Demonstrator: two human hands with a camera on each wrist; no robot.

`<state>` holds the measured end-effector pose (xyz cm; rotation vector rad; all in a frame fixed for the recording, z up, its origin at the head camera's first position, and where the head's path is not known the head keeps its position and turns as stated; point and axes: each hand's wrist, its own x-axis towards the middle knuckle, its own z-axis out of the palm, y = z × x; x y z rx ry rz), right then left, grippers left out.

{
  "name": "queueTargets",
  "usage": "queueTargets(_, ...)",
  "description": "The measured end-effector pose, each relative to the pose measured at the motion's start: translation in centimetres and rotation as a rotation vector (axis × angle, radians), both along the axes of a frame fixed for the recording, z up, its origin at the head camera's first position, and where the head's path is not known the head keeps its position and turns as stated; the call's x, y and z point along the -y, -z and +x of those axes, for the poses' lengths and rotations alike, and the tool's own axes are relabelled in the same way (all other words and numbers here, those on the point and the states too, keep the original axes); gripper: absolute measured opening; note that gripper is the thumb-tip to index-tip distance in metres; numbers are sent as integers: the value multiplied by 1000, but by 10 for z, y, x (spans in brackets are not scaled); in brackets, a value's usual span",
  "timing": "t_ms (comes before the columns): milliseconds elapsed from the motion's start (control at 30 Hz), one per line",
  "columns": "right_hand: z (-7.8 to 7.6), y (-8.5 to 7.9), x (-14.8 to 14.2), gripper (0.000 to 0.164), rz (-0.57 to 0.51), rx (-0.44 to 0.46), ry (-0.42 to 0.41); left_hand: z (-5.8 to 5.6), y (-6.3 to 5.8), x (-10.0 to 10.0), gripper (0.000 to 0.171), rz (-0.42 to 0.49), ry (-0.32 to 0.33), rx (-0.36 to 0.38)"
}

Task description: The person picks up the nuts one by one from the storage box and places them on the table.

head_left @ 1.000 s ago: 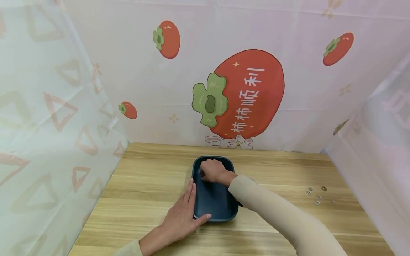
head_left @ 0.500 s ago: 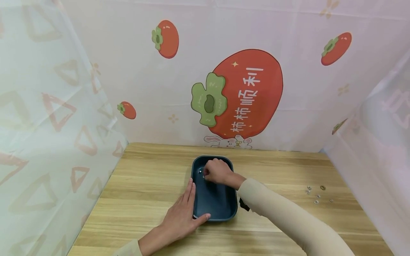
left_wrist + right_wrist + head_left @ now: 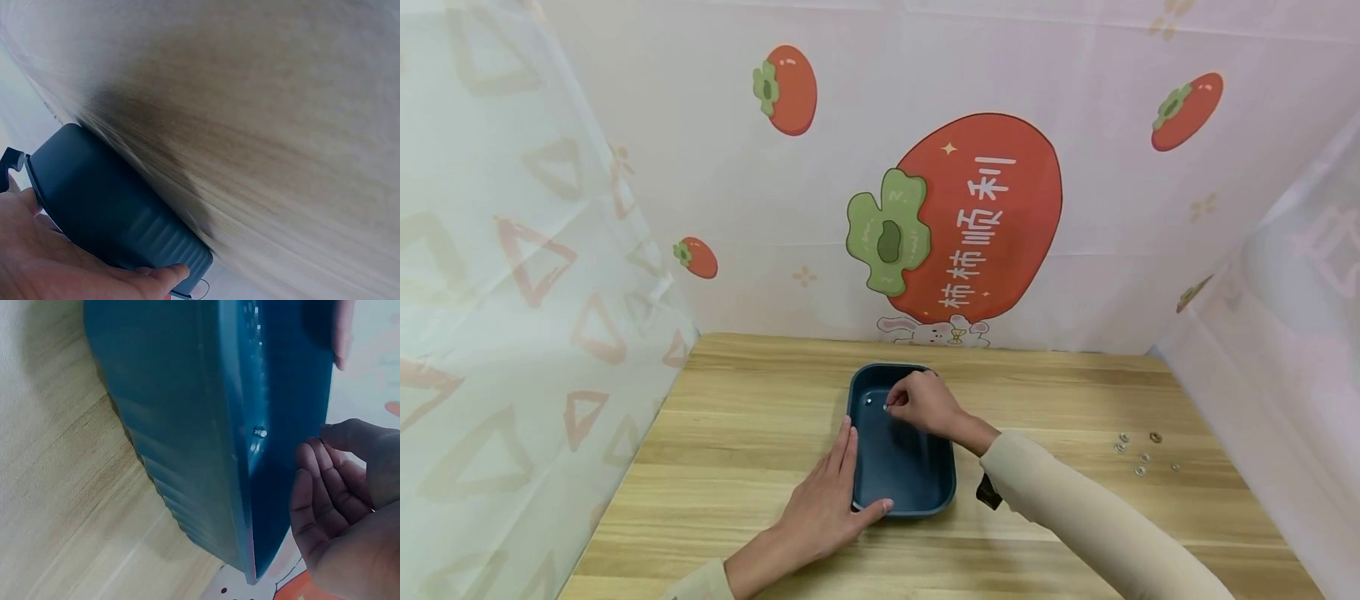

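A dark blue rectangular plastic tray [image 3: 901,471] stands on the wooden table. My left hand [image 3: 823,504] lies along its left side, fingers fairly straight on the outer wall and thumb over the near rim; the left wrist view shows this hand [image 3: 81,262] against the ribbed wall. Over the tray's far half, my right hand [image 3: 928,404] has thumb and fingertips together, with a small shiny metal piece [image 3: 886,407] at their tips. Another small metal piece [image 3: 868,402] lies on the tray floor, left of them. In the right wrist view, that piece [image 3: 260,432] looks nut-like.
Several small metal rings and nut-like pieces [image 3: 1141,471] lie scattered on the table at the right, one of them brass-coloured [image 3: 1155,437]. Behind the table hangs a printed cloth [image 3: 760,192], with more cloth at both sides. A black device [image 3: 988,492] sits under the right sleeve.
My right hand has moved to the right inside the tray, uncovering the small metal piece on the floor. The left hand and the tray stay where they were.
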<state>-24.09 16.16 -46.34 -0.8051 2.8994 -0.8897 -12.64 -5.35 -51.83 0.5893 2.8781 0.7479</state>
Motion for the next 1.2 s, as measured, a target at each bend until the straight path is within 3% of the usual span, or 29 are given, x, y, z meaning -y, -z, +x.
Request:
queueTargets(267, 8, -4, -8, 4, -168, 120, 136, 1, 0, 1, 111, -4, 2, -6)
queueTargets(667, 18, -1, -19, 3, -321, 154, 251, 1, 1, 0, 111, 7, -1, -18)
queueTargets(1200, 30, -1, -38, 11, -518, 248, 302, 0, 3, 0, 111, 12, -4, -24)
